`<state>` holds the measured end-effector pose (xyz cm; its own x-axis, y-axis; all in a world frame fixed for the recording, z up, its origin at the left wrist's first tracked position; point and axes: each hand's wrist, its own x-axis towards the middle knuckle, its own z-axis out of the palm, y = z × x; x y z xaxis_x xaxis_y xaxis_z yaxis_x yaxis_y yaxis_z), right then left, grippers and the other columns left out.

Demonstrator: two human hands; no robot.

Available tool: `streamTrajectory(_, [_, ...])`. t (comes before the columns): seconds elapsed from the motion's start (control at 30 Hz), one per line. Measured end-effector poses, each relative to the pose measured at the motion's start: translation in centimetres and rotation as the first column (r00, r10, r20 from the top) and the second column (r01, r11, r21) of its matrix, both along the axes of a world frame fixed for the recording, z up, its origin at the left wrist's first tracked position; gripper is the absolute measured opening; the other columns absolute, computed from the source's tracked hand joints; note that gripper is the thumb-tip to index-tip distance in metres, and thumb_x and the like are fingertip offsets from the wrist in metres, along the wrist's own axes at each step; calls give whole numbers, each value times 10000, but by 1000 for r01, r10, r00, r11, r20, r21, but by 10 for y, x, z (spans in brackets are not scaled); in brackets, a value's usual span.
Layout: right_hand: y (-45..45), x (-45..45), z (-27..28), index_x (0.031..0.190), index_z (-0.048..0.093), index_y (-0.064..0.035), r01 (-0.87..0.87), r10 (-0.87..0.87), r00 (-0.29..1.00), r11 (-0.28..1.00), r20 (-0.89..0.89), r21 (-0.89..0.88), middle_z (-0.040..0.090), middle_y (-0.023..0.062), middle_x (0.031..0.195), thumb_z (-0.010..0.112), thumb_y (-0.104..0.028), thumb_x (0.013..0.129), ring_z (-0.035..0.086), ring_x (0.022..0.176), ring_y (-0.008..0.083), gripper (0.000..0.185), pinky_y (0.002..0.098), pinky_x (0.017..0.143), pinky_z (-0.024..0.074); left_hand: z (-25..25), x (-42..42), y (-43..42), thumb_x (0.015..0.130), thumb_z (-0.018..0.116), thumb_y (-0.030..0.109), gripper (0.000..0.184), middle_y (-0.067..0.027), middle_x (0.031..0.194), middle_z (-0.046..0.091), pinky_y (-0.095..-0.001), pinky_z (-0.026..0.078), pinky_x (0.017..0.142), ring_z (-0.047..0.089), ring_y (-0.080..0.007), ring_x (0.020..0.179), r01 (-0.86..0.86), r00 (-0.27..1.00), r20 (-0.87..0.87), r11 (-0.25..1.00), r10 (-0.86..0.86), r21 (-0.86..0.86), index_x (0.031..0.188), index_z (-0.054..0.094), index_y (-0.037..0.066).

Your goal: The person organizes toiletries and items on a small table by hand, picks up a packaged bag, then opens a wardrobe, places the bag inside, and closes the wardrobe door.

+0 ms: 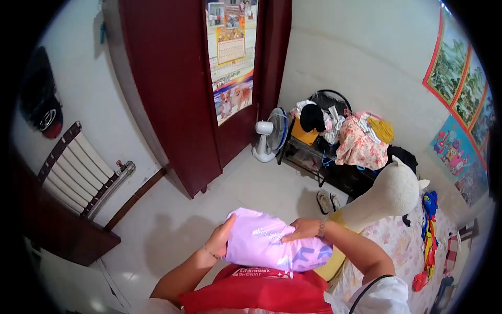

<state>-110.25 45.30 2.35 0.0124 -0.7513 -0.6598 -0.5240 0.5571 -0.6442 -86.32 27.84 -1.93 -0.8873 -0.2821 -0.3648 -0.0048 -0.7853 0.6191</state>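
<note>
A soft lilac bundle [256, 243] with silvery lettering and darker purple shapes lies in front of my chest. Whether it is folded clothing or a soft package, I cannot tell. My left hand [221, 239] is closed on its left edge, thumb along the side and the other fingers hidden underneath. From the right, my right hand [305, 229] rests over its upper side, fingers bent and pressed against the surface. Just below it is a red apron [251, 293] with white lettering, worn over a white top.
A bed [387, 246] with a large white plush toy [389, 191] is at the right. Behind stand a rack [303, 157] piled with clothes, a white fan [265, 141] and sandals [327, 201]. A dark red wardrobe [172, 89] and a radiator [78, 170] are left.
</note>
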Motion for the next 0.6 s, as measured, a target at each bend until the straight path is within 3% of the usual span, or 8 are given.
streamTrajectory(0.07, [-13, -19, -5, 1052, 680, 13, 74, -75, 997, 996, 16, 43, 698, 103, 955, 742, -558, 737, 657, 888, 175, 656, 309, 774, 517, -2, -28, -36, 996, 457, 353, 475, -125, 1217, 599, -364, 457, 964, 578, -215, 1105, 37, 998, 51, 999, -38, 16, 1283, 506, -23])
streamTrajectory(0.13, [-33, -40, 7, 1023, 690, 14, 318, -314, 945, 948, 97, -27, 700, 99, 942, 759, -540, 728, 652, 862, 156, 631, 311, 775, 517, -6, -64, -89, 988, 475, 306, 378, -121, 1137, 630, -344, 489, 896, 608, -203, 1037, -61, 995, 68, 993, 69, -105, 1182, 560, -6])
streamTrajectory(0.2, [-53, -68, 8, 1136, 639, 11, 326, -322, 941, 945, 102, -22, 682, 97, 1039, 717, -476, 803, 641, 935, 160, 595, 303, 837, 505, 2, -86, -151, 977, 482, 304, 261, -102, 935, 627, -320, 521, 724, 641, -195, 849, -125, 985, 73, 939, 156, -320, 978, 545, 50])
streamTrajectory(0.27, [-64, -98, -16, 1182, 610, 3, 622, -533, 725, 779, 435, -83, 671, 88, 1068, 723, -333, 838, 642, 946, 166, 494, 310, 843, 512, 16, -109, -207, 975, 484, 324, 281, -93, 911, 616, -329, 530, 697, 644, -199, 808, -251, 924, 118, 810, 364, -529, 1058, 518, 58])
streamTrajectory(0.33, [-89, -135, -17, 1206, 589, 3, 676, -550, 650, 733, 524, -70, 665, 88, 1081, 718, -289, 848, 644, 946, 174, 480, 318, 845, 515, 37, -132, -266, 966, 505, 332, 282, -77, 875, 608, -315, 548, 664, 643, -180, 782, -244, 881, 157, 712, 446, -658, 1095, 489, 82])
streamTrajectory(0.47, [-154, -225, -24, 1222, 564, 7, 825, -641, 369, 559, 673, 80, 657, 96, 1088, 722, -267, 849, 650, 937, 203, 489, 341, 848, 522, 102, -208, -371, 950, 542, 379, 362, -82, 784, 621, -286, 502, 567, 636, -148, 664, -40, 764, 126, 240, 633, -970, 1043, 540, 29])
streamTrajectory(0.53, [-194, -280, -37, 1216, 567, -5, 828, -618, 313, 550, 721, 112, 658, 95, 1081, 712, -268, 857, 647, 931, 213, 468, 353, 842, 521, 130, -258, -429, 913, 558, 441, 454, -203, 902, 664, -430, 515, 733, 667, -337, 811, 260, 659, 76, -131, 748, -957, 1059, 573, 11])
streamTrajectory(0.6, [-237, -325, -29, 1233, 556, -13, 890, -613, 265, 452, 744, 55, 653, 101, 1094, 693, -253, 872, 637, 945, 222, 455, 366, 843, 517, 153, -309, -467, 892, 525, 534, 580, -229, 956, 667, -455, 510, 792, 647, -384, 906, 424, 539, 55, -214, 841, -880, 1118, 568, 2])
